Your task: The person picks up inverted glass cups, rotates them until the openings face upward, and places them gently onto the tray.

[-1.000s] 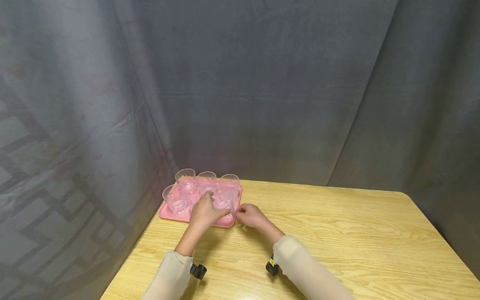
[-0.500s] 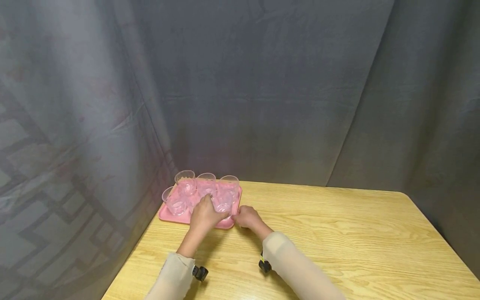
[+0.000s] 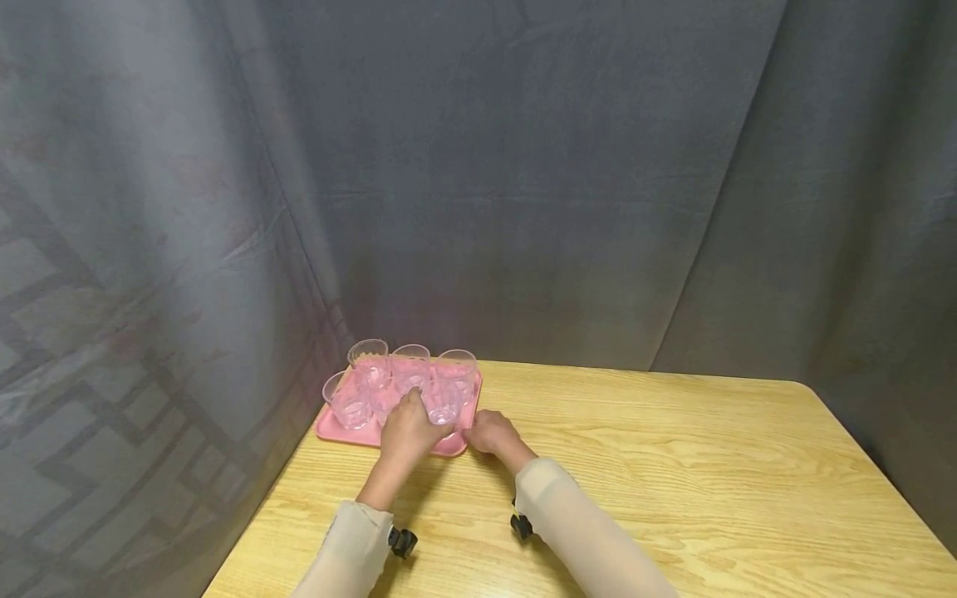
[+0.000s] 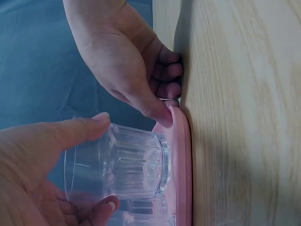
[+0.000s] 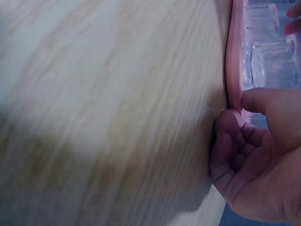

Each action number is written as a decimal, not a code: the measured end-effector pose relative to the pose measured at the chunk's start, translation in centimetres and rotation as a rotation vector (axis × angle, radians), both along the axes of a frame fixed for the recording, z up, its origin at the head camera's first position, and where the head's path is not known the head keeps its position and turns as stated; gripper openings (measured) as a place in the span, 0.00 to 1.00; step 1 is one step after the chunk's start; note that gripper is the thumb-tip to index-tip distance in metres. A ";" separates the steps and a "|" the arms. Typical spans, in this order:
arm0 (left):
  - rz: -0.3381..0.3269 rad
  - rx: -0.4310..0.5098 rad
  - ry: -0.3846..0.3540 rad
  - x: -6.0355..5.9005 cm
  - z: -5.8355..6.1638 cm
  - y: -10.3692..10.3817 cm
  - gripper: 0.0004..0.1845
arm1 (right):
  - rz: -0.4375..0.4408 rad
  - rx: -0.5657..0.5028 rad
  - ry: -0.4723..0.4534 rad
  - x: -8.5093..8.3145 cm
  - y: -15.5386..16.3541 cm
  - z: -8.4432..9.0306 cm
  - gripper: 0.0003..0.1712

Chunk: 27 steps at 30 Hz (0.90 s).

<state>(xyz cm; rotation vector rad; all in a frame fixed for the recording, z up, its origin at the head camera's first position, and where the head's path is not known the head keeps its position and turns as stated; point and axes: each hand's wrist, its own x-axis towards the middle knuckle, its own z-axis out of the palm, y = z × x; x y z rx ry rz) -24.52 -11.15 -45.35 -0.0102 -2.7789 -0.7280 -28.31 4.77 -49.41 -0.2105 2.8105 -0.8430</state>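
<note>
Several clear cups stand upright on a pink tray (image 3: pixel 340 431) at the table's far left. My left hand (image 3: pixel 407 432) holds the front right cup (image 4: pixel 138 162), thumb on one side and fingers curled on the other. In the left wrist view, the base of that cup is at the tray's surface. At the tray's near right corner, my right hand (image 3: pixel 493 433) pinches the rim (image 5: pixel 234 75): thumb on the inner side, a fingertip against the outer edge. The remaining right fingers are curled near the tabletop. My left hand partly hides the front middle cup in the head view.
A wooden table (image 3: pixel 673 473) extends to the right of the tray. Grey curtains (image 3: pixel 493 183) hang behind the table and along both sides, with the left one close to the tray. Small black wrist cameras (image 3: pixel 402 542) sit beneath both forearms.
My right hand has shifted slightly left, its fingertips coming from beside the front right cup onto the tray's corner rim. My left hand has stayed almost still at the cup.
</note>
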 end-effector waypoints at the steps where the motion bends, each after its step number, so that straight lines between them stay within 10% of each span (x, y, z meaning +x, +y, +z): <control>1: 0.001 -0.001 -0.001 -0.1 0.0 0.1 0.50 | -0.001 0.007 -0.004 -0.1 0.0 -0.1 0.15; 27: 0.003 0.056 -0.018 -1.0 -1.6 1.2 0.52 | 0.006 0.083 0.042 0.0 0.0 -0.1 0.09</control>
